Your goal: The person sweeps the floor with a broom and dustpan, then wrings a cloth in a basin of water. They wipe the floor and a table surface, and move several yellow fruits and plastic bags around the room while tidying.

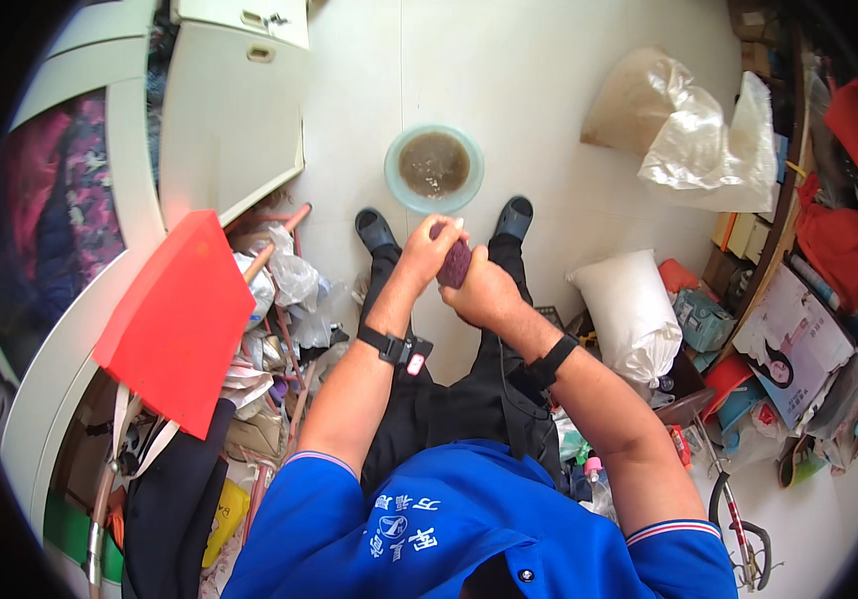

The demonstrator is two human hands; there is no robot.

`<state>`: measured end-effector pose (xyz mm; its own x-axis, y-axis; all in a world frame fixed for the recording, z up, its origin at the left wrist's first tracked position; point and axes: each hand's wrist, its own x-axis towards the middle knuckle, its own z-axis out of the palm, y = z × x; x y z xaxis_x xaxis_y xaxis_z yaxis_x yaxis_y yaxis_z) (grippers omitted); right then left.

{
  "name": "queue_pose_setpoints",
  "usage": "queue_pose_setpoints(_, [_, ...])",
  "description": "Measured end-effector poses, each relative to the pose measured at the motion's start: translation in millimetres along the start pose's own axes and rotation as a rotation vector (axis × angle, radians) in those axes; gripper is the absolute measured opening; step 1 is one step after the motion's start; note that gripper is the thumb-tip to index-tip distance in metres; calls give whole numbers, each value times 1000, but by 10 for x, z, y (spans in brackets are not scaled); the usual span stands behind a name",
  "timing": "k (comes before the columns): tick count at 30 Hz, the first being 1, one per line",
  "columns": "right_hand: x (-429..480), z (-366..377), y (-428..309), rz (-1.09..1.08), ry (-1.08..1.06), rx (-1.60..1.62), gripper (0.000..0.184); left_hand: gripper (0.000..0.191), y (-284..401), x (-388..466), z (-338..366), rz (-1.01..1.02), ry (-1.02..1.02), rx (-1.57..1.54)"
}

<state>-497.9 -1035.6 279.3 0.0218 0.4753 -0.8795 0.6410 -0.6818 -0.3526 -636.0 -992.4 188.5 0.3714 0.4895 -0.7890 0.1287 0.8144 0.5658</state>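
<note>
Between my two hands, just on the near side of the basin, is a dark purple cloth or sponge-like pad (pixel 455 263). My left hand (pixel 429 253) has its fingers closed around the upper left end of the pad. Around the lower right part, my right hand (pixel 485 288) is curled. A light blue-green plastic basin (pixel 393 166) stands on the floor beyond my hands, holding murky brown water (pixel 434 163) with some bubbles on it. What the pad is made of is not plain.
A red bag (pixel 182 322) and a rack with plastic bags (pixel 294 273) stand at the left, below a white cabinet (pixel 234 112). To the right are a full white sack (pixel 627 311), clear plastic sheeting (pixel 713 142) and crowded shelves. My feet flank the basin's near side.
</note>
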Motion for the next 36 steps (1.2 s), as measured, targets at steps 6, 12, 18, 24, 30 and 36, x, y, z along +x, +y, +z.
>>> queue_pose_setpoints(6, [-746, -293, -337, -24, -4, -65, 63, 20, 377, -515, 200, 70, 87, 81])
queue_pose_setpoints(12, [-1248, -353, -502, -96, 84, -91, 61, 19, 548, -816, 274, 180, 125, 181])
queue_pose_setpoints(18, [-1488, -409, -549, -176, 158, -125, 60, 20, 614, -921, 311, 202, 192, 231])
queue_pose_setpoints(24, [-1657, -570, -607, -201, 215, -110, 66, 37, 906, -1251, 457, 204, 302, -33])
queue_pose_setpoints(30, [-1846, -740, -640, -357, 118, -10, 88, 46, 1142, -1793, 509, 79, 134, -482])
queue_pose_setpoints(36, [-2141, -1043, -278, -439, -169, 980, 92, 47, 1587, -2194, 528, 234, -106, -629])
